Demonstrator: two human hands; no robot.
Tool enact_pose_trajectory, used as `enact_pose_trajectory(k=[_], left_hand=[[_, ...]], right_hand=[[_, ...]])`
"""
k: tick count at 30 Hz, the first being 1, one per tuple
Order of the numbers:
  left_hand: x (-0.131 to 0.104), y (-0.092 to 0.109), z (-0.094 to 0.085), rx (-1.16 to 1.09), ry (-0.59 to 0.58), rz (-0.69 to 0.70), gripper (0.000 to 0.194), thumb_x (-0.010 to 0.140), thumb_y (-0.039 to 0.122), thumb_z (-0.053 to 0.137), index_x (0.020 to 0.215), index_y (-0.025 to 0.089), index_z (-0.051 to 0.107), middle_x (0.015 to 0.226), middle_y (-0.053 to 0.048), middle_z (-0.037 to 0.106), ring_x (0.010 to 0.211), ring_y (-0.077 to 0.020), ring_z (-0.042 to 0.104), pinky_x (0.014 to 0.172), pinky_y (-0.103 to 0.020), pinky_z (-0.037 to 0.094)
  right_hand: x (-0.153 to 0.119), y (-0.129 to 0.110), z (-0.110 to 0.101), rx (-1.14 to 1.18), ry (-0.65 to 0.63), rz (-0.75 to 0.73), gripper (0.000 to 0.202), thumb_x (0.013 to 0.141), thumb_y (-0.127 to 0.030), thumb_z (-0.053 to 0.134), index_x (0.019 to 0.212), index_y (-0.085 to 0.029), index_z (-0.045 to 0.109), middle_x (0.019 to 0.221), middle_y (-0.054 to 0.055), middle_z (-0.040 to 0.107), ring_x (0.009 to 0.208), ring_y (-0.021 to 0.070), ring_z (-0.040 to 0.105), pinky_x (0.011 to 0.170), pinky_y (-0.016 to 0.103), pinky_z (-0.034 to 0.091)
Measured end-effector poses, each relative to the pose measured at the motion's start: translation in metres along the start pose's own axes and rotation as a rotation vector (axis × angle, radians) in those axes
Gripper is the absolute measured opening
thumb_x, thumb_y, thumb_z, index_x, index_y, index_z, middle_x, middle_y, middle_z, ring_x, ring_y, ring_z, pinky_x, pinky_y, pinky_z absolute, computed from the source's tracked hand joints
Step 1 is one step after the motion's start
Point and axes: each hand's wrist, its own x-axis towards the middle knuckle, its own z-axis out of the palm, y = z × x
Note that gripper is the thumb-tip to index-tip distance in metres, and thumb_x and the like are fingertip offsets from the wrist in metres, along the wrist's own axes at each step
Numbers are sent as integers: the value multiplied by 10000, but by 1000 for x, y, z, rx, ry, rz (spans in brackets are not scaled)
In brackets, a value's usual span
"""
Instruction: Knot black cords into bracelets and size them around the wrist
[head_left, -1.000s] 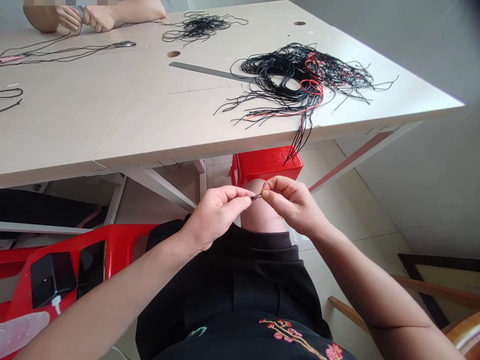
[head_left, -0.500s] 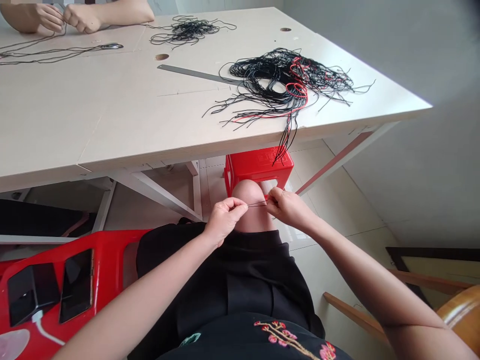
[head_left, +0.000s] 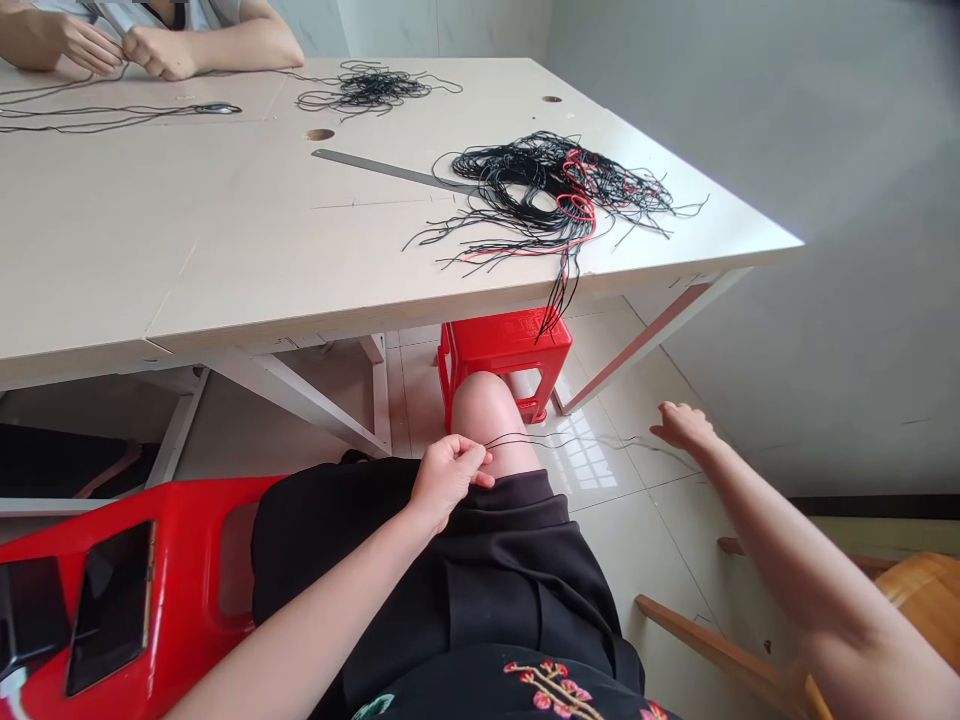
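Observation:
Two thin black cords (head_left: 525,438) stretch sideways across my bare knee. At their left end, my left hand (head_left: 451,475) pinches them between thumb and fingertips. Far out to the right, above the tiled floor, is my right hand (head_left: 681,428), its fingers partly bent near the faint right ends of the cords; whether it holds them cannot be made out. On the table (head_left: 247,240) lies a looped bundle of black cords (head_left: 517,180) with a red cord (head_left: 576,207) among them, some ends hanging over the front edge.
A metal ruler (head_left: 390,170) lies partly under the bundle. Behind it is a smaller black cord pile (head_left: 375,88). Another person's hands (head_left: 124,50) work cords at the far left. A red stool (head_left: 506,340) stands under the table; two dark devices lie on a red seat (head_left: 184,560).
My right hand has moved far to the right, away from my left hand, and the cords now show at greater length between them. The view has shifted slightly.

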Motion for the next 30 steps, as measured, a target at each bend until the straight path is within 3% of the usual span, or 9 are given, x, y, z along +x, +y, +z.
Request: enact_pose_trajectory(k=[3,7,9,12,14,19,21,24,30], left_hand=[[0,-8,1,29,0,14,109,732,250,558,696,147,552,842,-51,672,525,-105,645,389,-157,236],[-11,-24,4,54,-38,-13,103,753,250,528,721,154,545,853,-40,677,507,-88,639,370,-146,221],[-21,-34,7,64,-98,-68,88,745,230,516,713,151,536,817,-48,682,462,-91,623,348,-152,202],[-34,-47,10,71,-210,-140,63,724,204,512,689,152,511,746,-61,691,389,-106,592,319,-169,174],[-37,-52,11,68,-237,-122,67,729,197,503,678,156,490,723,-47,690,352,-85,557,329,-169,214],[-34,-51,8,80,-183,-6,82,740,189,498,670,148,491,687,-16,663,309,-32,475,357,-163,256],[-33,-51,6,84,-178,37,90,744,220,513,691,147,511,666,-8,647,308,-36,465,346,-167,247],[-32,-54,4,74,-182,107,137,764,283,508,736,150,525,651,-2,627,310,-46,452,331,-174,230],[-26,-54,2,62,-146,176,180,762,327,518,729,150,532,618,-11,628,307,-53,445,344,-175,230]], right_hand=[[-40,-49,14,79,105,-147,233,855,-275,461,889,-126,638,903,170,645,825,260,626,755,406,497],[-130,-118,55,252,-3,-584,305,866,-382,498,1090,-199,593,1120,124,612,1014,235,590,863,370,506],[-172,-127,68,321,-61,-586,297,941,-317,338,968,-184,602,888,98,640,809,202,615,721,344,529],[-206,-111,71,434,-354,-441,378,963,-384,298,784,-188,568,742,39,629,671,155,603,626,263,520],[-206,-99,66,419,-412,-358,435,960,-431,296,735,-190,579,702,31,627,657,161,613,609,256,522],[-164,-130,48,396,49,-465,311,931,-325,387,1153,-223,578,1217,124,588,1054,222,615,842,339,534],[-152,-155,43,393,-33,-555,354,925,-237,357,1225,-223,543,1277,130,554,1047,202,629,838,318,538],[-144,-182,39,263,-248,-586,345,906,-163,342,1080,-207,636,1127,121,613,821,168,677,738,289,538],[-127,-181,31,431,-409,-540,196,837,-164,490,810,-176,683,869,58,660,778,152,638,718,238,487]])
